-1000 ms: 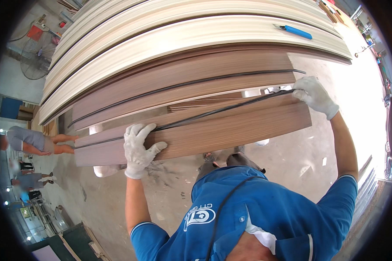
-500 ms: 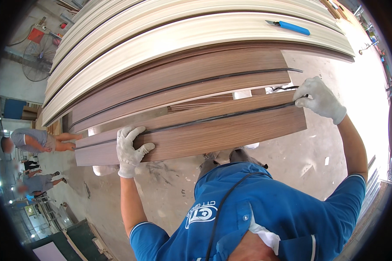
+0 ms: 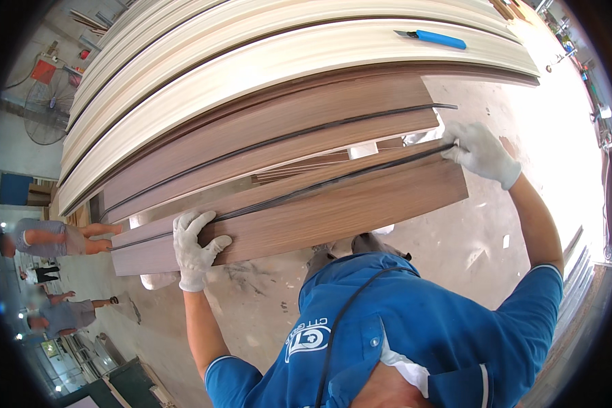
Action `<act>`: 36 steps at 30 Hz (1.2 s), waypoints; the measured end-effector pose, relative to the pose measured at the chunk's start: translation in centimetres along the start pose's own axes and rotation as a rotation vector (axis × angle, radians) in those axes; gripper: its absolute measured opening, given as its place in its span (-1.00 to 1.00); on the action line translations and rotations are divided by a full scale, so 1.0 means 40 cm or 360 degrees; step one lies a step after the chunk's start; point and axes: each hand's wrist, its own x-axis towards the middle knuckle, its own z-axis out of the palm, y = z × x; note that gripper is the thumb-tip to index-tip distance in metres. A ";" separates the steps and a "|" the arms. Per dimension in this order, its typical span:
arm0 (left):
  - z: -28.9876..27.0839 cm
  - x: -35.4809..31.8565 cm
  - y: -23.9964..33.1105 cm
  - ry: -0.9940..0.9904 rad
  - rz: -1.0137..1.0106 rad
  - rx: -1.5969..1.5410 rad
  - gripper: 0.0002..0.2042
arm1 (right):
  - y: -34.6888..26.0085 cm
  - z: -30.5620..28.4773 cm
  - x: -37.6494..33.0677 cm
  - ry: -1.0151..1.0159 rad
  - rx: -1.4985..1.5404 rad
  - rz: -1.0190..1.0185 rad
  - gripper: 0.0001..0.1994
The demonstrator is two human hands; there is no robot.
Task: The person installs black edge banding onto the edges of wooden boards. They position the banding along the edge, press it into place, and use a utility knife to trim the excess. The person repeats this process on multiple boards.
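A long brown wood-grain plank lies across in front of me, with a black rubber strip running along its length. My right hand, in a white glove, pinches the strip at the plank's right end. Toward the left end, my gloved left hand rests on the plank with fingers and thumb spread. The fingers cover a short part of the strip there. Just beyond is a second brown plank with its own black strip, whose tip sticks out past the right end.
Long cream profiled boards lie side by side beyond the planks. On them rests a blue-handled utility knife, blade pointing left. A fan stands at the far left. Other people are on the left side of the concrete floor.
My right hand has shifted slightly left, still pinching the strip, which now sits nearer the plank's far edge at that end. My left hand stays on the plank. The whole view has shifted slightly.
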 end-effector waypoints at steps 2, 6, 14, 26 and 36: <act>0.000 -0.001 0.000 -0.0007 -0.0014 -0.0006 -0.40 | -0.003 -0.014 0.000 -0.0165 0.0214 0.0308 -0.87; 0.000 -0.004 -0.002 -0.0023 -0.0065 -0.0002 -0.40 | 0.012 -0.023 -0.006 -0.0233 0.0394 0.0364 -0.86; 0.003 -0.008 0.006 -0.0039 -0.0087 -0.0042 -0.41 | 0.058 0.032 -0.031 0.0201 -0.0344 -0.0101 -0.81; 0.007 -0.013 -0.001 -0.0021 -0.0036 -0.0055 -0.40 | 0.147 0.083 -0.020 0.0113 -0.0763 -0.0043 -0.86; 0.004 -0.019 -0.014 -0.0036 -0.0044 -0.0047 -0.42 | 0.137 0.151 -0.078 0.0279 -0.1086 0.0309 -0.91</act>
